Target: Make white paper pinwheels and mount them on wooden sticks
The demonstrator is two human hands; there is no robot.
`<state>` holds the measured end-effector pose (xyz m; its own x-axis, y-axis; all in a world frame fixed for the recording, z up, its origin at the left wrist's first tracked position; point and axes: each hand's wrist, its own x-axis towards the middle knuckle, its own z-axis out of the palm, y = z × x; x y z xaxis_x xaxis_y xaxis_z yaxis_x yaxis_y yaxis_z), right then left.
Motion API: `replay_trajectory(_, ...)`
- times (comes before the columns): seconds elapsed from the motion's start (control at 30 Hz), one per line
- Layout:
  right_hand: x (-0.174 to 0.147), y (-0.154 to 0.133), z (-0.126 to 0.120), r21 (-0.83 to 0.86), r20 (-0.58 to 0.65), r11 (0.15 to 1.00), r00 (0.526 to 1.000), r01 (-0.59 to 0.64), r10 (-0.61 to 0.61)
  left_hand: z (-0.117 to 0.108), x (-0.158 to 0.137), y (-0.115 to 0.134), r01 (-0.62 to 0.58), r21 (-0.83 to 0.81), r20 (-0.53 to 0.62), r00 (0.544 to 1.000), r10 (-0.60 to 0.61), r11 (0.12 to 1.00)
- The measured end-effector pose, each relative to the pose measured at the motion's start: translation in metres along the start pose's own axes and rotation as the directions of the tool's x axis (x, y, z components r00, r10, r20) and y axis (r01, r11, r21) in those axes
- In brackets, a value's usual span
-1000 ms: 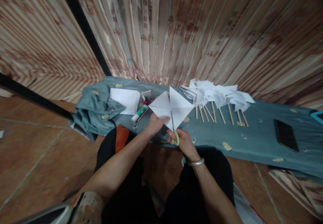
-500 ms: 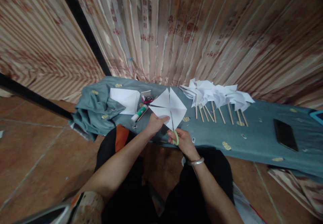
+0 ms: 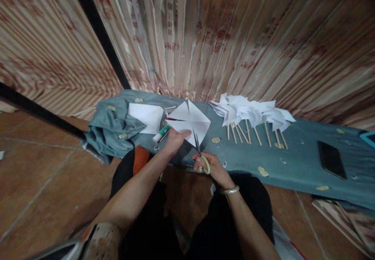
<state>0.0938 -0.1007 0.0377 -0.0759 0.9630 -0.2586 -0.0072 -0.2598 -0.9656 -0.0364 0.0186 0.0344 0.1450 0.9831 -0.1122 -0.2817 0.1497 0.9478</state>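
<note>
A white square of paper [image 3: 199,120], slit from its corners toward the middle, is pinched in my left hand [image 3: 176,139], thumb on top. My right hand [image 3: 212,166] grips the pale green handles of a pair of scissors [image 3: 198,146]. The scissors' blades are parted a little and lie at the slit in the paper's near corner. Just left of the paper is a green and white glue stick [image 3: 161,133]. A small box [image 3: 170,111] behind it is partly covered by the paper.
A stack of white paper [image 3: 146,115] lies left on the cloth-covered bench [image 3: 243,158]. Several white paper pinwheels [image 3: 254,109] on wooden sticks lie to the right, then a black phone [image 3: 331,159]. A pleated curtain [image 3: 187,37] hangs behind; a dark pole [image 3: 99,33] slants at left.
My left hand has carried the paper a little to the left. The scissors have drawn back toward me, so their blades now show outside the slit.
</note>
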Motion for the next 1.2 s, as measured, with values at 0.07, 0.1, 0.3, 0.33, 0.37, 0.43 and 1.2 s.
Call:
replay_trajectory(0.07, -0.003, -0.002, -0.004, 0.002, 0.047, 1.0, 0.998, -0.028, 0.028, -0.003, 0.003, 0.002, -0.013, -0.003, -0.016, 1.0, 0.013, 1.0)
replay_trajectory(0.1, -0.005, -0.003, -0.007, -0.001, 0.072, 0.999, 0.996, -0.043, 0.043, -0.004, 0.004, 0.003, -0.014, 0.002, -0.028, 1.0, 0.014, 1.0)
replay_trajectory(0.3, -0.018, -0.007, -0.023, 0.003, 0.185, 0.998, 0.98, -0.07, 0.069, -0.01, 0.005, 0.006, 0.002, -0.008, -0.066, 0.998, -0.003, 1.0)
replay_trajectory(0.33, -0.021, -0.008, -0.026, 0.012, 0.178, 0.998, 0.982, -0.058, 0.055, -0.011, 0.005, 0.006, 0.002, -0.01, -0.058, 0.998, -0.003, 1.0)
replay_trajectory(0.37, -0.023, -0.009, -0.029, 0.023, 0.162, 0.999, 0.986, -0.043, 0.039, -0.012, 0.004, 0.006, 0.005, -0.009, -0.046, 0.999, -0.005, 1.0)
replay_trajectory(0.43, -0.026, -0.011, -0.036, 0.047, 0.108, 0.999, 0.994, -0.007, 0.001, -0.014, 0.004, 0.004, 0.021, 0.005, -0.02, 1.0, -0.021, 1.0)
replay_trajectory(1.2, -0.002, -0.005, -0.057, 0.084, -0.484, 0.99, 0.873, 0.111, -0.057, -0.014, -0.023, -0.005, 0.295, 0.198, 0.313, 0.885, -0.346, 0.935)
